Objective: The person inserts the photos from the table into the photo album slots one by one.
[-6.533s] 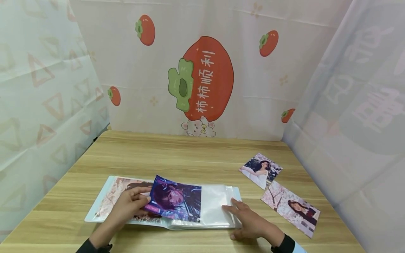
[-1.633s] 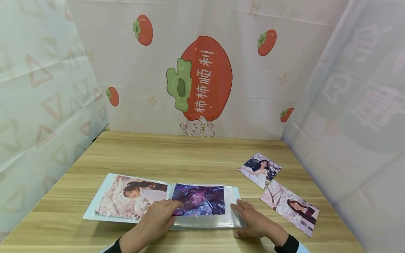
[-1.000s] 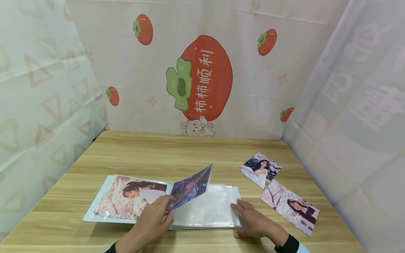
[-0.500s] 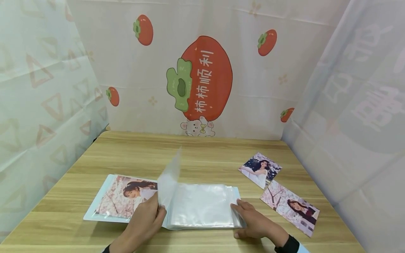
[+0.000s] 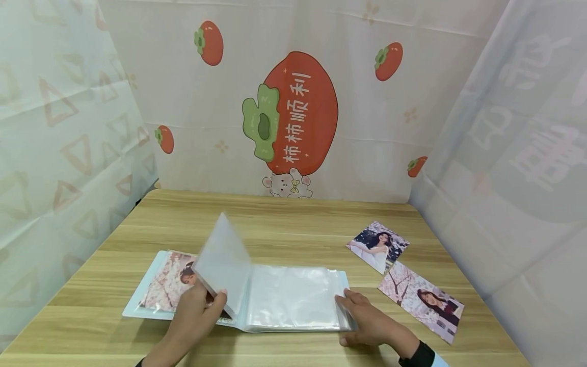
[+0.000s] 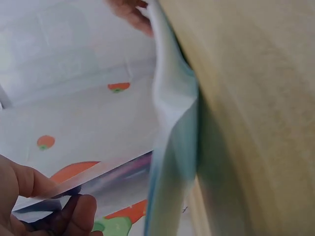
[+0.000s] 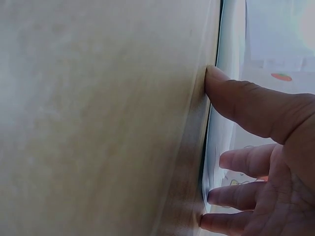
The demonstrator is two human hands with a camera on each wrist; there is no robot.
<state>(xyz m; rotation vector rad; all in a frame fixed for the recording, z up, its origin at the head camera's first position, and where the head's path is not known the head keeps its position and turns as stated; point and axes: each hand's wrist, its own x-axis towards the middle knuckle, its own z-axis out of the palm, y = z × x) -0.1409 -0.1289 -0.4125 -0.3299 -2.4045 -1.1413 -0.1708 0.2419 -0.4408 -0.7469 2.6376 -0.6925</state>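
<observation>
A photo album with a pale blue cover [image 5: 134, 307] lies spread on the table. My left hand [image 5: 194, 312] pinches one raised page [image 5: 222, 257] between thumb and fingers, tilted up over the album's left side. In the left wrist view the page [image 6: 115, 169] shows purple and dark colours along it. Partly hidden behind that page and hand is a cherry-blossom photo [image 5: 167, 285] in the left sleeve. Clear sleeves [image 5: 291, 298] fill the right side. My right hand [image 5: 369, 318] rests at the album's right edge, fingers on it and thumb down by the table.
Two loose photos lie right of the album: a person in white [image 5: 377, 248] and, nearer, a person among pink blossoms [image 5: 422, 302]. The wooden table [image 5: 257, 224] is bounded by a printed cloth [image 5: 367, 132] at the back and both sides.
The purple photo was held over the album, then lay on the right side within a page. My left hand has since lifted that page and swung it leftward. The right hand stays nearly still.
</observation>
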